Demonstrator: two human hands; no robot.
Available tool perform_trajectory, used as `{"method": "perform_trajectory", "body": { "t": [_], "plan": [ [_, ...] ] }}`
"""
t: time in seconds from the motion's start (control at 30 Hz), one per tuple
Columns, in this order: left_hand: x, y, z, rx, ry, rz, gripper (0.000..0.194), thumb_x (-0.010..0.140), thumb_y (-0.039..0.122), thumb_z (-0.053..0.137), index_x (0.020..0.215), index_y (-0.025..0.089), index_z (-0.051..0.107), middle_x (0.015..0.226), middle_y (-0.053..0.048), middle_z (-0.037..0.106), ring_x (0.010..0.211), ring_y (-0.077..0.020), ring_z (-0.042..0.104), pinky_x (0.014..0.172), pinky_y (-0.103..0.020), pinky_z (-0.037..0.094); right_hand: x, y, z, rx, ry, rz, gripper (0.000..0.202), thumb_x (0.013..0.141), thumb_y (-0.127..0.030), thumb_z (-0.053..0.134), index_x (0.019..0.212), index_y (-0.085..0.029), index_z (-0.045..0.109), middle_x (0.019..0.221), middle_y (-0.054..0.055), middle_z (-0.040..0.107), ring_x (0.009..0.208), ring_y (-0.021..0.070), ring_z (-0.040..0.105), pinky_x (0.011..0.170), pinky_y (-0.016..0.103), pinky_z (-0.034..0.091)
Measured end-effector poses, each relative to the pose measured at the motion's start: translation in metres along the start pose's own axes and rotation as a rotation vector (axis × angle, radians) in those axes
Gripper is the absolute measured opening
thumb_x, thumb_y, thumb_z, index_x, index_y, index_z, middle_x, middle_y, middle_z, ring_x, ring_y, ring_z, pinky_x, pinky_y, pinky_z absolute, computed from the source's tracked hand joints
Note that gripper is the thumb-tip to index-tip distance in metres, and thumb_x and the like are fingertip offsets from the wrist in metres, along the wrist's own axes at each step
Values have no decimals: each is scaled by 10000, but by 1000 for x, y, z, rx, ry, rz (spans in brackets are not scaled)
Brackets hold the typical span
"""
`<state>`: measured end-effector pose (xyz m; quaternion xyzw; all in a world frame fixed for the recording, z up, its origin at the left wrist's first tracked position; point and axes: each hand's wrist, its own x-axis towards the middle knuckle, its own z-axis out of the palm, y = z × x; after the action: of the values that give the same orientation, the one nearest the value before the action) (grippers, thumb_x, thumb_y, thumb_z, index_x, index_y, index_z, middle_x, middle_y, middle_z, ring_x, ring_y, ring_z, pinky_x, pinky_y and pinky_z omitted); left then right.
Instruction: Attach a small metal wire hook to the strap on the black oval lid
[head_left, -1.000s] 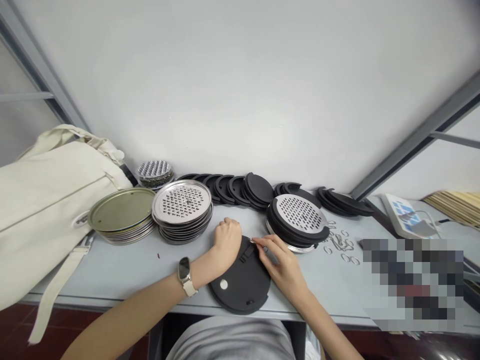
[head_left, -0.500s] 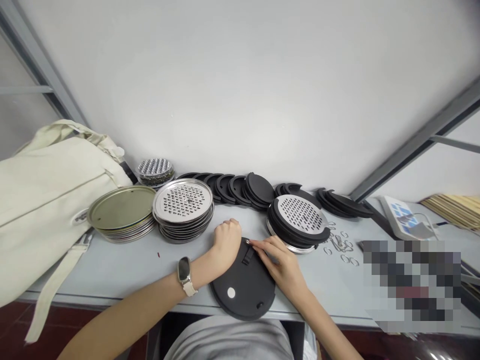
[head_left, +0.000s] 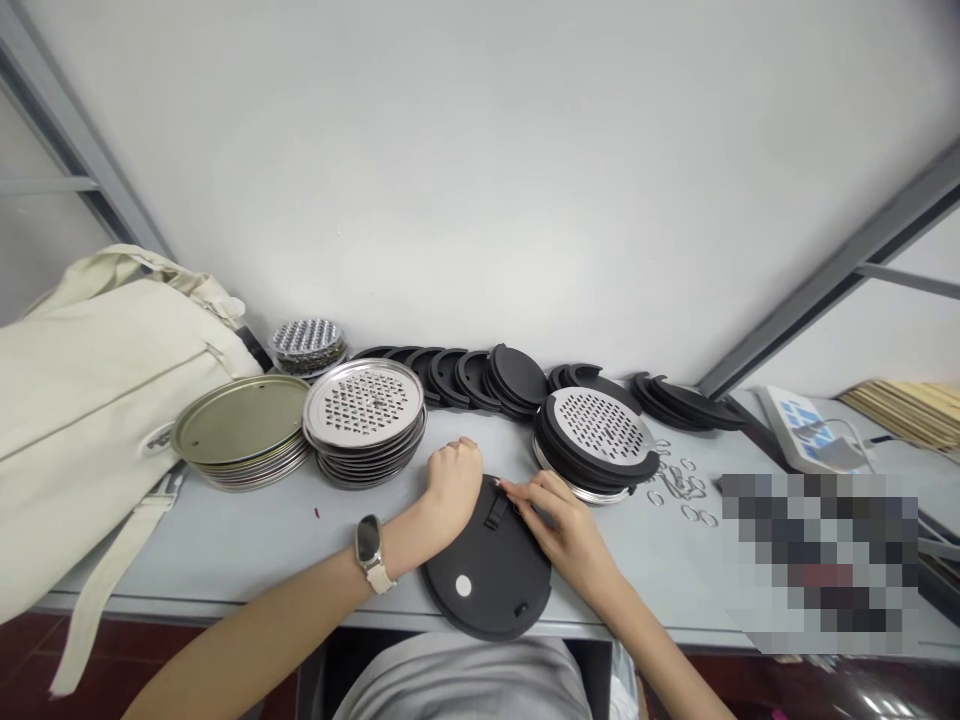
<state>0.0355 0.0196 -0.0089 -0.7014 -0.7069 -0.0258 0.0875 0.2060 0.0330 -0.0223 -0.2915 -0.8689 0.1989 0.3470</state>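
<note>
A round black disc with a white round spot and a small clip near its top lies at the table's front edge. My left hand is closed at the disc's upper left rim; what its fingers hold, if anything, is hidden. At the top rim, beside the clip, my right hand pinches a tiny shiny piece with thumb and forefinger. Just behind my right hand stands a stack of black discs topped by a perforated metal plate. Small metal rings lie scattered right of that stack.
Left stand stacks of grater plates, an olive lid on more lids, and a cream bag. Black discs line the wall. Farther right are a white box, wooden boards and a blurred-out patch.
Both hands keep almost the same pose at the disc's top rim. The view has shifted very slightly.
</note>
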Motion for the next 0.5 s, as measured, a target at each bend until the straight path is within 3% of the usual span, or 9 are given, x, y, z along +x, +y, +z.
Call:
{"method": "perform_trajectory", "body": {
  "t": [0.3,0.5],
  "plan": [
    [1,-1,-3,-37,-38,-11,220,856,-20,387,965,59,562,790,-146,624,739,-235,645,582,-277,454,0,-2,-1,-46,-15,-12,239,959,-244,415,901,-198,642,749,41,511,707,171,500,646,310,450],
    [2,-10,5,-75,-19,232,180,893,61,382,972,96,539,845,-120,606,775,-225,622,638,-298,469,-3,2,-1,-114,-40,-55,254,962,-229,398,1076,-223,625,753,37,498,703,178,485,653,325,439]
  ]
}}
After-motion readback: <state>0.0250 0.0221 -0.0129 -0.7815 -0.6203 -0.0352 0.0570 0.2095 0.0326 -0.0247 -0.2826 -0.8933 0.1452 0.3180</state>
